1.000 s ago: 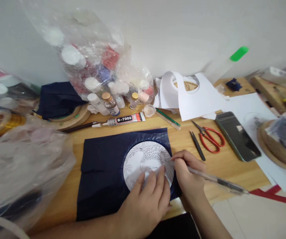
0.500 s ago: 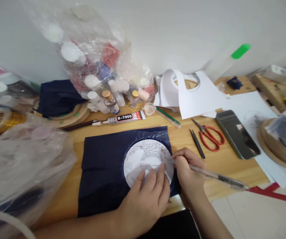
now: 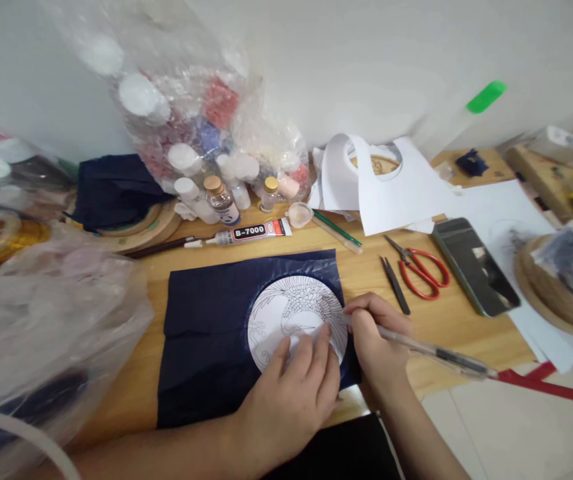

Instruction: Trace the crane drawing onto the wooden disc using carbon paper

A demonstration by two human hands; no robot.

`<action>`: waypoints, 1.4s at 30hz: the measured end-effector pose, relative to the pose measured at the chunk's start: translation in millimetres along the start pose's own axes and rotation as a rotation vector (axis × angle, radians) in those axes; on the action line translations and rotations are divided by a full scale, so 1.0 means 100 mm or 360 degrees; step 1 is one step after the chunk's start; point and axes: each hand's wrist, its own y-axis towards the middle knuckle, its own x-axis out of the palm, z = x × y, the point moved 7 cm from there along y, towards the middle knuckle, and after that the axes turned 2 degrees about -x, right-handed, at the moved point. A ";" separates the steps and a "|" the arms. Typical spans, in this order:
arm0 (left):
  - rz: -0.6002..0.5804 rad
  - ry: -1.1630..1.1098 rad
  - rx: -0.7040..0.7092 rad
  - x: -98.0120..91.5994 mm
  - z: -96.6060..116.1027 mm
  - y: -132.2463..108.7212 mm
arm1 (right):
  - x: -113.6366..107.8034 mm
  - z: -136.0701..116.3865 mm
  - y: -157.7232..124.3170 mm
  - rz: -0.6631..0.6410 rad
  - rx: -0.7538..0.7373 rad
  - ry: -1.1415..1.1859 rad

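A round white paper [image 3: 271,303] printed with a crane in black line lies on a sheet of dark blue carbon paper [image 3: 206,333]. My left hand [image 3: 291,387] rests flat on the lower part of the paper, fingers stretched out, covering some of the drawing. At the paper's right edge, my right hand [image 3: 379,340] grips a clear pen [image 3: 431,350], with its tip at the rim of the circle. The pen's back end slants down to the right.
Behind lie a B-7000 glue tube [image 3: 251,233], small bottles [image 3: 222,200] and a green pencil [image 3: 336,229]. Black tweezers [image 3: 395,285], red-handled scissors [image 3: 421,272] and a phone [image 3: 476,267] are on the right. Plastic bags [image 3: 46,333] crowd the left; cut white paper [image 3: 386,187] stands at the back.
The view has shifted very slightly. Both hands stay in nearly the same place, with the pen tip still at the paper's right rim.
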 end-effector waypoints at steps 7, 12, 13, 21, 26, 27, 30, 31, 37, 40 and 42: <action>-0.0008 0.0007 -0.0001 0.00 0.00 0.00 | 0.01 -0.03 0.01 0.0002 -0.0047 -0.0019; -0.0004 0.0011 -0.0003 0.00 0.00 0.00 | 0.01 0.01 0.00 0.0023 0.0014 0.0039; -0.0003 0.0012 -0.0005 0.00 0.00 0.00 | 0.01 0.03 -0.01 0.0027 0.0028 0.0049; -0.0024 0.0014 0.0011 0.01 0.00 0.00 | -0.03 0.12 -0.02 0.0096 0.0100 0.0099; -0.0023 0.0008 0.0003 0.00 -0.01 0.00 | 0.00 0.07 0.00 0.0040 0.0067 0.0083; -0.0021 0.0007 0.0001 0.00 -0.01 0.00 | -0.01 0.06 0.00 0.0040 0.0061 0.0075; -0.0029 0.0002 0.0006 0.00 0.00 0.00 | -0.01 0.05 0.00 0.0038 0.0052 0.0037; -0.0031 0.0002 0.0012 0.00 0.00 0.00 | -0.01 0.05 0.00 0.0037 0.0054 0.0024; -0.0027 0.0011 0.0017 0.00 -0.01 0.02 | -0.02 0.05 -0.01 0.0069 0.0073 0.0026; -0.0029 0.0008 0.0023 0.00 -0.01 0.02 | -0.02 0.05 -0.01 0.0074 0.0064 0.0042; -0.0029 0.0004 0.0023 0.00 -0.01 0.02 | -0.02 0.06 -0.02 0.0069 0.0067 0.0058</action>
